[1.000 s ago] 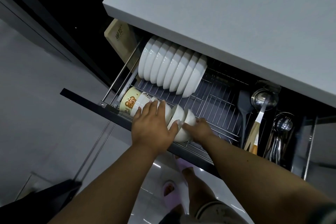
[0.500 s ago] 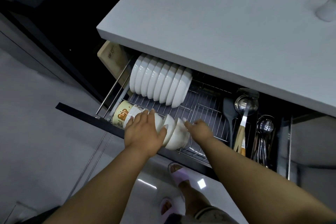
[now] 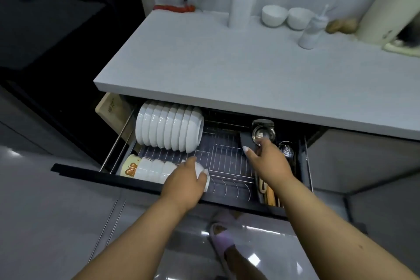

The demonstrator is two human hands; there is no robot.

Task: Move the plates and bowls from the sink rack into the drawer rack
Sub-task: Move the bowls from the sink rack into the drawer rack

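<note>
Mostly racked: plates (image 3: 169,128) standing beyond the left hand (image 3: 185,183), which cups the last of the bowls (image 3: 156,169); right hand (image 3: 269,161) loosely curled, holding nothing visible; two bowls on the bench (image 3: 285,17) possibly left.

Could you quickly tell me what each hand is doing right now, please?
Left hand: closed on the end small white ceramic bowl of the front row.
Right hand: holds nothing, fingers loosely curled over the drawer rack.

White plates (image 3: 169,129) and white bowls (image 3: 156,169) are noted in the silver wire drawer rack (image 3: 227,157). One cream bowl (image 3: 129,167) is marked with an orange bear pattern. The table (image 3: 227,70) is pale grey. Lilac slippers (image 3: 221,234) are recorded on the glossy grey floor (image 3: 45,211).
</note>
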